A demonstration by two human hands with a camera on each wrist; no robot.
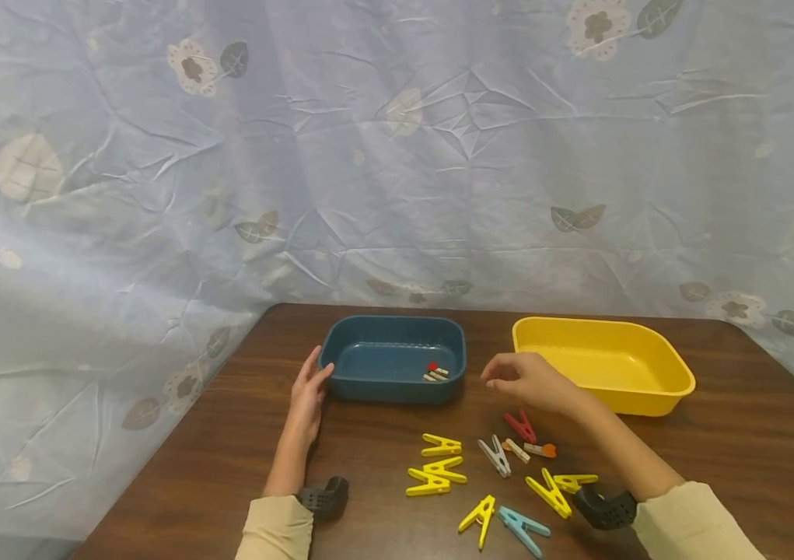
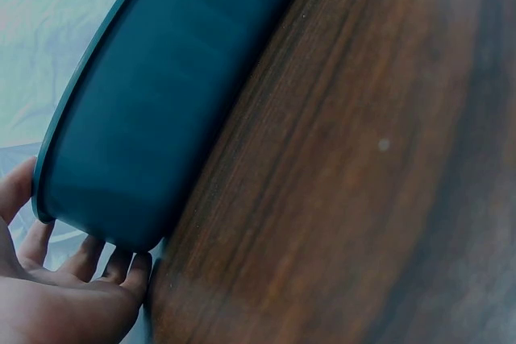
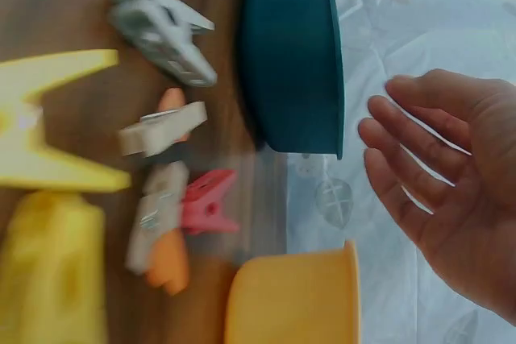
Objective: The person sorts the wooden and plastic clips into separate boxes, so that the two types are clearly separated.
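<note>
My left hand (image 1: 307, 400) is at the left end of the dark blue bin (image 1: 386, 390). In the left wrist view its thumb reaches over the rim, and the other fingertips lie against the outer end wall. Inside that bin are several small wooden clips with a red piece (image 1: 433, 366), at the right. My right hand (image 1: 533, 381) hangs in the air between the two bins, fingers loosely bent, holding nothing. Below it lie a red clothespin (image 1: 522, 427), a grey clothespin (image 1: 495, 456) and two small wooden clips (image 1: 517, 450) with orange decorations.
A yellow bin (image 1: 673, 393) stands at the back right, partly behind my right forearm. Several yellow clothespins (image 1: 442, 445) are scattered over the brown table (image 1: 215, 467), with a light blue clothespin (image 1: 522, 529) near the front. A patterned cloth (image 1: 397, 155) hangs behind.
</note>
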